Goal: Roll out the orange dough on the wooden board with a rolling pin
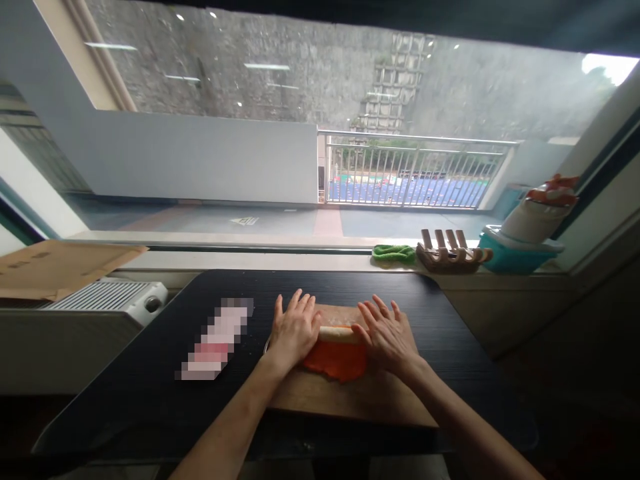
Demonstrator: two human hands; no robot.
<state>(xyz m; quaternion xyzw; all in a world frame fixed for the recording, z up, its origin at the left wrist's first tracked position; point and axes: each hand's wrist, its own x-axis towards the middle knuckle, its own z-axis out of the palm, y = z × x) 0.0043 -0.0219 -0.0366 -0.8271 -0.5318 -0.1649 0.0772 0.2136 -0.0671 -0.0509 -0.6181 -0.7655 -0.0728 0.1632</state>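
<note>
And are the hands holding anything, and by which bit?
Nothing looks gripped: the left hand and right hand lie open over opposite ends of the pale roller, though their palms are hidden.

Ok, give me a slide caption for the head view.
Left hand and right hand on a pale rolling pin across a flat orange sheet, on a wooden board atop a black table.

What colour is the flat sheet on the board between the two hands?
The flat sheet is bright orange, seen in the head view.
</note>
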